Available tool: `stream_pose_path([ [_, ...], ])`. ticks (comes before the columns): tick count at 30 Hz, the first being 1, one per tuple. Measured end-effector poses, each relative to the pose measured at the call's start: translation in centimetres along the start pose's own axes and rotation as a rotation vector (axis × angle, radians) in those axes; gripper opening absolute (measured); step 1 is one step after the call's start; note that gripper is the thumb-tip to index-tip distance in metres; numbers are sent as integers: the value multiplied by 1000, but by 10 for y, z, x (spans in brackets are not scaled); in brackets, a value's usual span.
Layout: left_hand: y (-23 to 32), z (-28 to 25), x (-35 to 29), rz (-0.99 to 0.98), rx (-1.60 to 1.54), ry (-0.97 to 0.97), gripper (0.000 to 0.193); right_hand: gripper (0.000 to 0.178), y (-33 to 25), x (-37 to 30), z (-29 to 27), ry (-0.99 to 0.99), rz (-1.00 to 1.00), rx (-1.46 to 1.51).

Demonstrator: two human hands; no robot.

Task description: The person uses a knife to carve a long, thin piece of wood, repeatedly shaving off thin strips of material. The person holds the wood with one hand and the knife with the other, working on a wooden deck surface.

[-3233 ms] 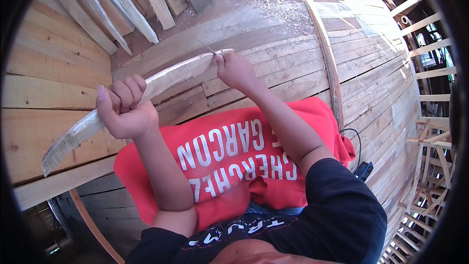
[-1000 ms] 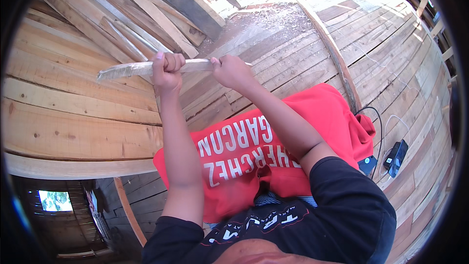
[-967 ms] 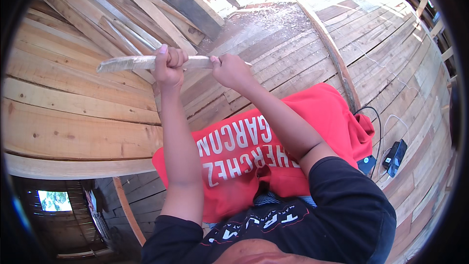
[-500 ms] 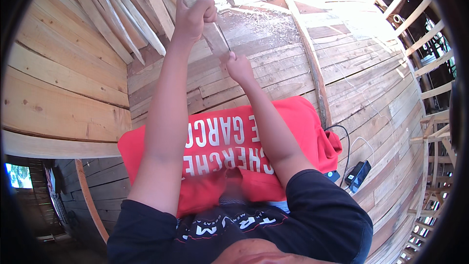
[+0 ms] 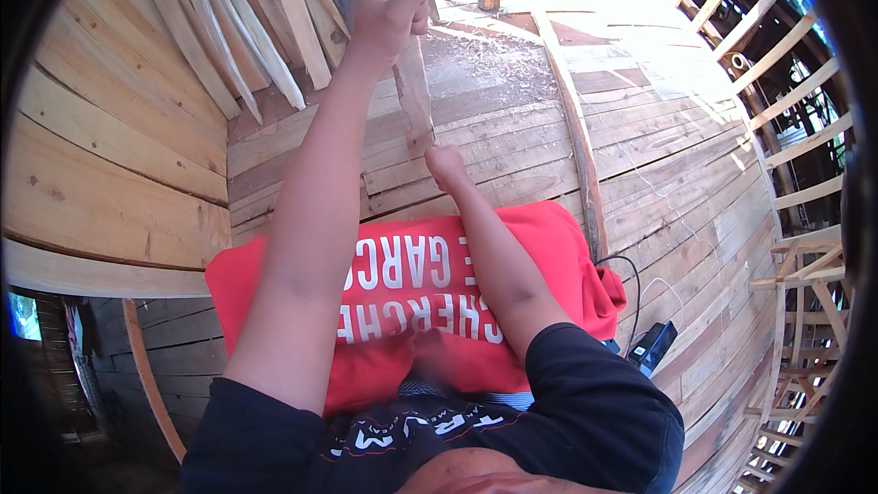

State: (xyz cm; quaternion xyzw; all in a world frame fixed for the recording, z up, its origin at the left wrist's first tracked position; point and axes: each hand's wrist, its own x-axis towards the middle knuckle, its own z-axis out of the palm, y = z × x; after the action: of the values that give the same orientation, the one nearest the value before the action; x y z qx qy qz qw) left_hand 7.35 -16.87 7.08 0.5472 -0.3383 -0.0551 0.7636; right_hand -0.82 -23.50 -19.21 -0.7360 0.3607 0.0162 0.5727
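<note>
My left hand (image 5: 391, 18) is wrapped round the upper part of a long piece of wood (image 5: 414, 96), held out in front of me with its far end running out of the top of the picture. Close to the near end of the wood is my right hand (image 5: 445, 167), closed in a fist. It holds a thin-bladed knife along the right edge of the wood; the blade barely shows now, and the fist covers the handle. Over my lap lies a red cloth (image 5: 416, 265) with white lettering.
Pale shavings (image 5: 498, 59) litter the plank floor (image 5: 677, 137). Several boards (image 5: 242, 27) lean at the left, above a wooden panel (image 5: 119, 183). A long strip of wood (image 5: 576, 119) crosses the floor. To my right lie a black device (image 5: 653, 348) and cables. A slatted railing (image 5: 805, 82) runs along the right.
The wood has swung more upright, its upper end shifting right with my left hand. My right hand has come down toward me, to the wood's near end, and the knife blade shows less.
</note>
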Motion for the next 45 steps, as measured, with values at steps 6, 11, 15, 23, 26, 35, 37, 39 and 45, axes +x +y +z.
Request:
stream_pose_path([
  [6, -14, 4, 1, 89, 224, 245, 42, 52, -102, -55, -34, 70, -477, 58],
  [11, -9, 16, 2, 117, 255, 307, 41, 49, -69, -19, -12, 58, -446, 142],
  [15, -3, 14, -11, 78, 193, 331, 39, 46, -104, -51, -35, 13, -538, 20],
  [23, 5, 8, -18, 106, 120, 361, 43, 51, -76, -26, -7, 20, -437, 18],
  [26, 7, -5, -23, 111, 61, 305, 44, 52, -87, -34, -15, 41, -462, 45],
  [35, 15, -28, -37, 120, 47, 336, 47, 47, -89, -43, -12, -62, -453, -21],
  [37, 19, -25, -42, 144, 53, 312, 48, 45, -71, -41, -4, -34, -477, 40],
  [39, 21, -25, -41, 143, 27, 301, 48, 43, -16, -5, 11, 79, -430, 134],
  [45, 24, -59, -64, 138, 37, 287, 48, 43, -88, -64, -6, -70, -480, -55],
])
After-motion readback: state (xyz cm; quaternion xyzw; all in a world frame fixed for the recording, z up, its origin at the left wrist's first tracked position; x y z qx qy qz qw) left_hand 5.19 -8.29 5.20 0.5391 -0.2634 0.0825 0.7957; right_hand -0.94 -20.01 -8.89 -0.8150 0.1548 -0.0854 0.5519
